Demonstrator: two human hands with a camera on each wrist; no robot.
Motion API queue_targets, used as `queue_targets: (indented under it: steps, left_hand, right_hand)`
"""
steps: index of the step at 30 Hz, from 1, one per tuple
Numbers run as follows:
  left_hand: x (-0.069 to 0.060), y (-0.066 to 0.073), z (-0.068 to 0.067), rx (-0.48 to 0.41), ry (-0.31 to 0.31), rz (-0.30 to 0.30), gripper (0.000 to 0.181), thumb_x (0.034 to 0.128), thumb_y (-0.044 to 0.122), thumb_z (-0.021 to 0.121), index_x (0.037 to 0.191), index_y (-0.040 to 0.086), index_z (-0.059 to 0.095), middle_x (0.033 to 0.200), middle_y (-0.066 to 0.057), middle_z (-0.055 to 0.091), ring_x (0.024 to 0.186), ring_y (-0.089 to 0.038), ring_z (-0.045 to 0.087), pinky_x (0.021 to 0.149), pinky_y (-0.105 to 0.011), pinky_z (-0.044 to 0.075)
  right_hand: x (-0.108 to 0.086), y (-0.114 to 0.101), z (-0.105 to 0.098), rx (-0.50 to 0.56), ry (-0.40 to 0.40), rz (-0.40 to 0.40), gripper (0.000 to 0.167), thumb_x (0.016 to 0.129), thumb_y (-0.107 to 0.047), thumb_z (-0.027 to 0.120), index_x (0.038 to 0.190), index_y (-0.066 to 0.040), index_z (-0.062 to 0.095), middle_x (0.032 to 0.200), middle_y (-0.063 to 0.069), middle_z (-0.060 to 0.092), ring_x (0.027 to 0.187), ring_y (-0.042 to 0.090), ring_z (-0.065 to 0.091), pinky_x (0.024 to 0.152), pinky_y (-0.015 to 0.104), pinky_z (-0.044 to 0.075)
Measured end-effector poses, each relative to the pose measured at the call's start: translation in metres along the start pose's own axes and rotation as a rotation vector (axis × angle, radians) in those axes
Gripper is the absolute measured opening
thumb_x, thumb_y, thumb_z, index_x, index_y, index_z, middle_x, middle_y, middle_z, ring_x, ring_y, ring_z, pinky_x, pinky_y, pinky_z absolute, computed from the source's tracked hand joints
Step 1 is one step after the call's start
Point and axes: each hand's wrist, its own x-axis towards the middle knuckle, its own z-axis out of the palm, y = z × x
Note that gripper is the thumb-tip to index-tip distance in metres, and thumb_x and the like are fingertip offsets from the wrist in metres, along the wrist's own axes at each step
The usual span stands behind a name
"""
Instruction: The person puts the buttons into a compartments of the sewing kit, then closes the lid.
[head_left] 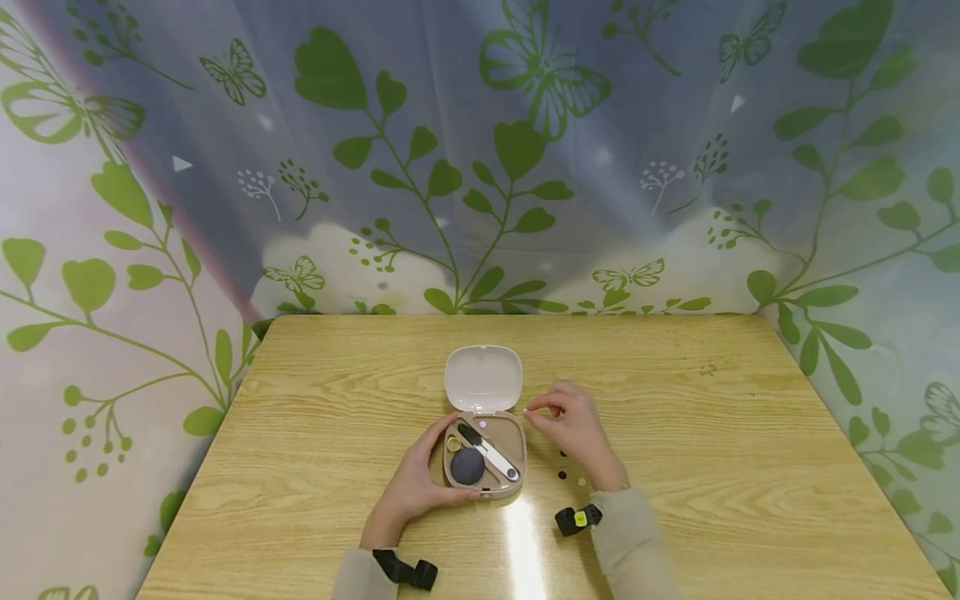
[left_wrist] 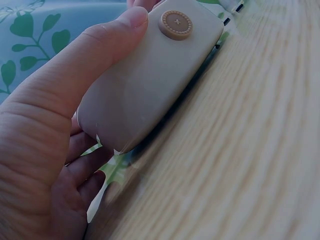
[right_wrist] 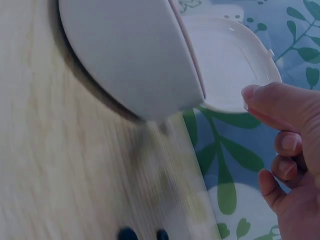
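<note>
Left fingers (left_wrist: 90, 162): I had these curled round the left side of the case (head_left: 512, 437), thumb along its near wall.
Right fingers (right_wrist: 288, 142): thumb and forefinger pinched a tiny white piece (right_wrist: 246, 106) just off the case's right rim.
Latch (left_wrist: 176, 25): a tan disc, just past my left thumb tip.
Dark ball (head_left: 467, 466): inside, beside my left thumb.
Gold ring (head_left: 453, 445): inside, near my left fingers.
Tool (head_left: 495, 458): black and white, slantwise between my two hands.
Small discs (head_left: 562, 475): on the desk (head_left: 337, 417), nearer me than my right fingers.
Lid (head_left: 483, 377): open, beyond my left fingers.
Curtain (head_left: 465, 167): leaf-printed, farthest from my fingers.
</note>
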Motion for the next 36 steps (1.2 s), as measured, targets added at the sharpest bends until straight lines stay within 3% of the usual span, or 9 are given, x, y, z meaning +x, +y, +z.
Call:
queue_targets:
  steps: [9, 14, 19, 36]
  left_hand:
    - [-0.001, 0.012, -0.001, -0.020, -0.007, -0.019, 0.117, 0.0559, 0.018, 0.099, 0.154, 0.015, 0.035, 0.154, -0.007, 0.040, 0.143, -0.025, 0.034, 0.118, -0.049, 0.024]
    - [0.000, 0.001, 0.000, -0.021, 0.004, -0.005, 0.116, 0.0545, 0.033, 0.100, 0.153, 0.027, 0.038, 0.153, 0.003, 0.041, 0.142, -0.019, 0.035, 0.117, -0.049, 0.025]
    - [0.000, -0.001, 0.000, 0.004, 0.008, 0.014, 0.116, 0.0548, 0.043, 0.097, 0.153, 0.029, 0.037, 0.153, 0.006, 0.040, 0.142, -0.019, 0.035, 0.117, -0.049, 0.026]
    - [0.000, -0.003, 0.000, 0.018, 0.005, 0.026, 0.116, 0.0556, 0.043, 0.097, 0.153, 0.025, 0.037, 0.153, 0.005, 0.041, 0.142, -0.019, 0.035, 0.116, -0.050, 0.027]
  right_hand:
    - [0.002, -0.010, 0.016, 0.035, -0.042, -0.006, 0.006, 0.075, -0.003, 0.083, 0.077, -0.005, 0.077, 0.065, 0.007, 0.050, 0.066, 0.010, 0.041, 0.059, 0.024, 0.036]
    - [0.001, -0.010, 0.024, 0.047, -0.058, 0.004, 0.007, 0.075, -0.004, 0.083, 0.077, -0.008, 0.078, 0.065, 0.005, 0.049, 0.067, 0.011, 0.041, 0.060, 0.024, 0.036]
    - [-0.001, -0.011, 0.032, 0.044, -0.072, 0.047, 0.007, 0.075, -0.006, 0.083, 0.078, -0.011, 0.078, 0.072, -0.001, 0.055, 0.072, 0.012, 0.045, 0.063, 0.025, 0.039]
    - [-0.003, -0.008, 0.050, -0.030, -0.067, -0.036, 0.011, 0.073, -0.007, 0.087, 0.076, -0.012, 0.078, 0.066, -0.006, 0.045, 0.066, 0.006, 0.040, 0.057, 0.023, 0.036]
